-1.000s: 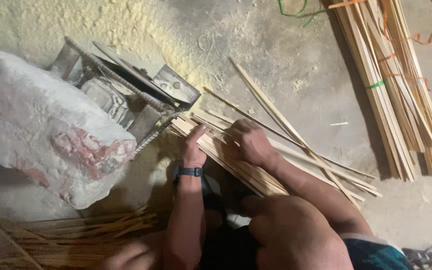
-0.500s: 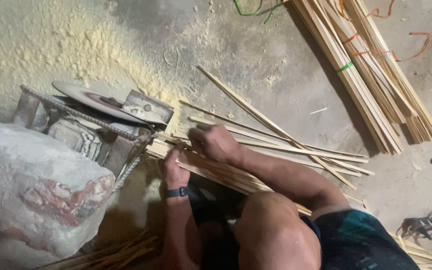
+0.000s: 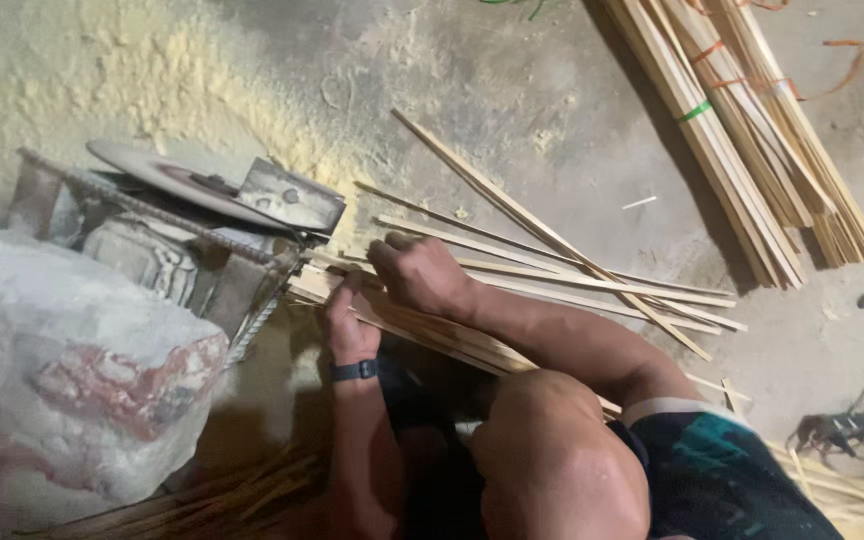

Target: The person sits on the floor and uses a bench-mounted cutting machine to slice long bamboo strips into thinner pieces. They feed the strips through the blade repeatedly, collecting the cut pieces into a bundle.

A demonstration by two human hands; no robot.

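Dim warm light (soft, slightly blurred)

Rough woodworking workshop, bare concrete floor dusted with sawdust, circular saw blade, bundled wooden strips
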